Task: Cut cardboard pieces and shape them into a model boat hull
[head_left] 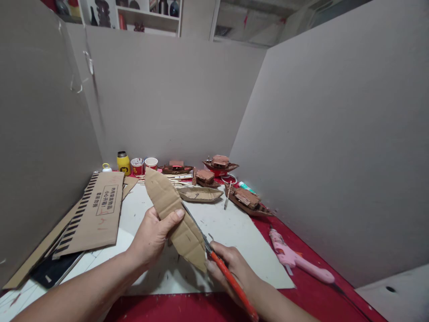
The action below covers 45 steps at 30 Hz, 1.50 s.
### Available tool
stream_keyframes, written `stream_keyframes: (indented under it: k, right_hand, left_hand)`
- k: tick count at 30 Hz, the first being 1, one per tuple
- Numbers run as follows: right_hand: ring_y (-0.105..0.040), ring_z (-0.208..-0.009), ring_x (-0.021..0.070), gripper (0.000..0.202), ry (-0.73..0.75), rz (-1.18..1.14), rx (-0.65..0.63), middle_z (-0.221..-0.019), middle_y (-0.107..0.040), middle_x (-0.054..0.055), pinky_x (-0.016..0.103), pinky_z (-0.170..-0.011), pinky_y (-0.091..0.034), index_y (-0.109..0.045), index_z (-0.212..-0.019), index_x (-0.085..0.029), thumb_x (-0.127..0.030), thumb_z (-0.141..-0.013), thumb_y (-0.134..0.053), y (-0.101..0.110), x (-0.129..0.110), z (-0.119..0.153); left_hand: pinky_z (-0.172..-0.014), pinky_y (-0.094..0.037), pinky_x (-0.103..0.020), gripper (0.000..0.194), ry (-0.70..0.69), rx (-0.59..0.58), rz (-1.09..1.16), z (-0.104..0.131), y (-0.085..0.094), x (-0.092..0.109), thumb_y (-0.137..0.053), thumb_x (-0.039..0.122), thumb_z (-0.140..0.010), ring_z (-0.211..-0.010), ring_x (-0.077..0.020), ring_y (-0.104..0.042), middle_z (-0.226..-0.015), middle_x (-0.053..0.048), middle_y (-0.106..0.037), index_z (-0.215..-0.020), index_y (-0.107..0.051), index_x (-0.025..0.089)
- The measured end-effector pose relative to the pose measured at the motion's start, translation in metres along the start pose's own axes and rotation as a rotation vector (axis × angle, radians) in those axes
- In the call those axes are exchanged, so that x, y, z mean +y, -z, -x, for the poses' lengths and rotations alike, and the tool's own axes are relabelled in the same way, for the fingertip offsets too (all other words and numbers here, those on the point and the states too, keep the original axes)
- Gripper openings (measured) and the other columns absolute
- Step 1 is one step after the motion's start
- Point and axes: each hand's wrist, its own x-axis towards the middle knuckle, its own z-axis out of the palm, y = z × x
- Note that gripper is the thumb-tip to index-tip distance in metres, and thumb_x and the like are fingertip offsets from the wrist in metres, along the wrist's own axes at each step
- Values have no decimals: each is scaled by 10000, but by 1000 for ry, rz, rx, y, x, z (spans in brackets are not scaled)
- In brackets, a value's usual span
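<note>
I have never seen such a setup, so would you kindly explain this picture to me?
There is no machine here: a person works with two bare hands, filmed by a camera worn on the head. The left hand holds a pointed cardboard piece; the right hand holds red-handled scissors along its edge. Below, a white sheet lies on a red surface. A printed cardboard sheet is at left, a cardboard boat hull and brown model boats farther back, and a pink glue gun at right.
</note>
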Motion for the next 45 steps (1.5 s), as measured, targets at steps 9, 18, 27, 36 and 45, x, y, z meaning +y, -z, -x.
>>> stream_keyframes:
  k: [9,18,27,36,45]
  right_hand:
    - [-325,-561,112,304,14,-32,-18,-644,-405,-38,232,-516,-326,-492,-784,-186,-440,-940,-431,5,-6,-1]
    - [-264,-531,90,346,3,-116,-2,-592,-349,-54,214,-465,-277,-412,-703,-202,-459,-926,-474,-1,-2,5]
    - [-308,-519,91,260,-31,-88,-19,-597,-397,-55,212,-457,-286,-426,-726,-204,-392,-852,-555,1,-3,-4]
    - [-346,-532,99,296,-37,-224,-20,-603,-427,-48,214,-482,-322,-468,-750,-193,-436,-911,-525,-5,5,4]
    - [-351,-520,98,365,-8,-187,25,-594,-445,-34,214,-471,-334,-535,-737,-168,-503,-881,-551,-8,10,5]
  left_hand:
    - [-710,-546,-268,260,43,11,-18,5,-6,-7,-795,333,-719,-721,-155,-652,-769,-25,-720,-895,-728,153]
    - [-746,-535,-272,260,-118,66,-138,-6,7,18,-797,313,-715,-797,-171,-644,-899,-38,-733,-913,-722,164]
    - [-708,-525,-275,233,-56,60,-69,-3,6,7,-795,329,-709,-721,-160,-622,-788,-11,-703,-858,-711,169]
    - [-728,-519,-267,277,-73,47,-86,-4,5,0,-783,336,-725,-766,-166,-628,-866,-32,-717,-929,-713,163]
    - [-741,-525,-291,273,-64,28,-81,-1,2,2,-767,350,-744,-779,-177,-631,-886,-37,-718,-942,-709,170]
